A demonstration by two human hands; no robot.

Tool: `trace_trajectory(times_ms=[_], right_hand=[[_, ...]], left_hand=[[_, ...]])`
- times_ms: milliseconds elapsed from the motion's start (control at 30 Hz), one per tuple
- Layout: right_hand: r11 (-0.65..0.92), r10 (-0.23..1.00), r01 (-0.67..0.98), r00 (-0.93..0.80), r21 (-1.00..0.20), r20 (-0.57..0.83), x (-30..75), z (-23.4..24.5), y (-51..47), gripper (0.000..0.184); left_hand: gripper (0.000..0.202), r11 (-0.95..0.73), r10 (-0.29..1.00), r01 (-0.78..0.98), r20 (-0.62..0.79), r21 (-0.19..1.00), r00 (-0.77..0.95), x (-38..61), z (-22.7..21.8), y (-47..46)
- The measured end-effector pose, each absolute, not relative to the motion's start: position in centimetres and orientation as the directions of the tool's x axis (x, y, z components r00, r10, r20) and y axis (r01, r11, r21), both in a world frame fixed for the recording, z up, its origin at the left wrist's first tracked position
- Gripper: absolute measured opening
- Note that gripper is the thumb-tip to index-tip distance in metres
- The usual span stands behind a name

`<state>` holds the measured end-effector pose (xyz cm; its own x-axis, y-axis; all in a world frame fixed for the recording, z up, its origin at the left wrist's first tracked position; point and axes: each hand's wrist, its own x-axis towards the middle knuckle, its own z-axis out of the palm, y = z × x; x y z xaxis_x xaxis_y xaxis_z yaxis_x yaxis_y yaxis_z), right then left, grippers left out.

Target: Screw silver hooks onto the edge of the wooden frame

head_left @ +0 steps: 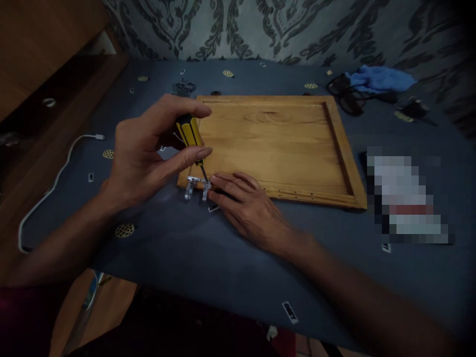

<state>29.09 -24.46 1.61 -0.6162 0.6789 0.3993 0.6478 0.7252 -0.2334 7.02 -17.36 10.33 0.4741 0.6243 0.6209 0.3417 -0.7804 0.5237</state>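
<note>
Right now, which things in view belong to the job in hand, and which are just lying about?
In use:
yellow-and-black screwdriver, in the left hand
metal fitting, at the screwdriver's tip
wooden panel, under the right hand's fingers

Apparently lying about:
white cable
dark glasses
blue cloth
blurred-out object, unidentifiable

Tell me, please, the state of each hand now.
Left hand: closed, holding the screwdriver.
Right hand: at the metal bracket; whether it grips cannot be told.
</note>
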Motion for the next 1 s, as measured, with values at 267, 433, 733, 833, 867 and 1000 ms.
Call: trace_trajectory(times_ms=[267,433,733,833,867,1000], right_hand=[[0.724,0.683,0.642,-0.612,-0.252,0.399,29.0,1.5,-24.4,0.038],[0.724,0.684,0.638,-0.612,-0.263,0.399,29.1,1.3,-24.4,0.039],[0.724,0.682,0.647,-0.620,-0.238,0.387,29.1,1.5,-24.4,0.038],[0.730,0.675,0.644,-0.622,-0.230,0.397,29.1,1.5,-24.4,0.038],[0.731,0.671,0.646,-0.622,-0.221,0.403,29.1,1.5,-24.4,0.038],[0.731,0.666,0.654,-0.619,-0.196,0.417,29.0,1.5,-24.4,0.035]], left_hand=[[0.033,-0.800,0.600,0.336,0.641,0.498,0.479,7.1,10.2,-17.3],[0.036,-0.842,0.539,0.317,0.677,0.436,0.501,6.9,10.1,-16.7],[0.034,-0.829,0.559,0.368,0.669,0.422,0.491,7.1,10.2,-17.3],[0.032,-0.796,0.603,0.407,0.648,0.449,0.465,7.2,10.2,-17.7],[0.031,-0.785,0.616,0.418,0.638,0.457,0.462,7.2,10.2,-17.8],[0.028,-0.774,0.625,0.471,0.630,0.423,0.462,7.3,10.2,-17.9]])
